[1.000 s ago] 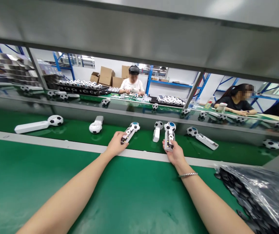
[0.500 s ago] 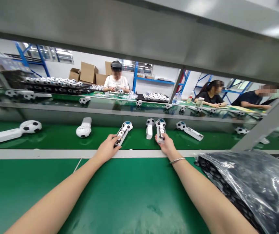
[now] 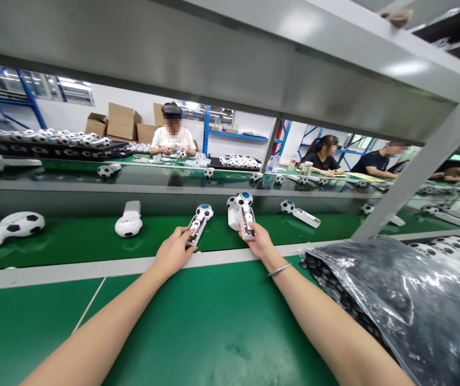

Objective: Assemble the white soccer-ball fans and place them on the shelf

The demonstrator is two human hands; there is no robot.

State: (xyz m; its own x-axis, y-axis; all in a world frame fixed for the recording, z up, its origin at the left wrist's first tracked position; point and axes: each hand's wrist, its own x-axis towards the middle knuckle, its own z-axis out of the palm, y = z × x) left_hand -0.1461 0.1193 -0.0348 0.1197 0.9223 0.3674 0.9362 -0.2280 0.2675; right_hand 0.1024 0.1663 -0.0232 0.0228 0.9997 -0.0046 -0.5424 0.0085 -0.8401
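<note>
My left hand (image 3: 175,251) is closed around the lower end of a white handheld device with a soccer-ball-patterned head (image 3: 205,210). Its handle casing is open, showing parts inside. In my right hand (image 3: 259,241) is a second device of this kind (image 3: 244,199), its head tipped away from me and its open handle facing up. This one partly covers a closed white device (image 3: 233,214) lying behind it on the green belt (image 3: 165,236). To the right of my right hand lies another device with an open handle (image 3: 300,214).
More soccer-ball devices (image 3: 128,220) lie along the belt. A dark plastic bag of small black parts (image 3: 407,289) occupies the right of the green table (image 3: 214,321). A slanted metal post (image 3: 410,166) and an overhead shelf (image 3: 214,59) frame the view. Several people (image 3: 172,139) sit beyond.
The view has turned right, shifting the scene left. My hands are closer together, and the device in my right hand now overlaps its neighbour, which stood apart before. Both hands keep their hold.
</note>
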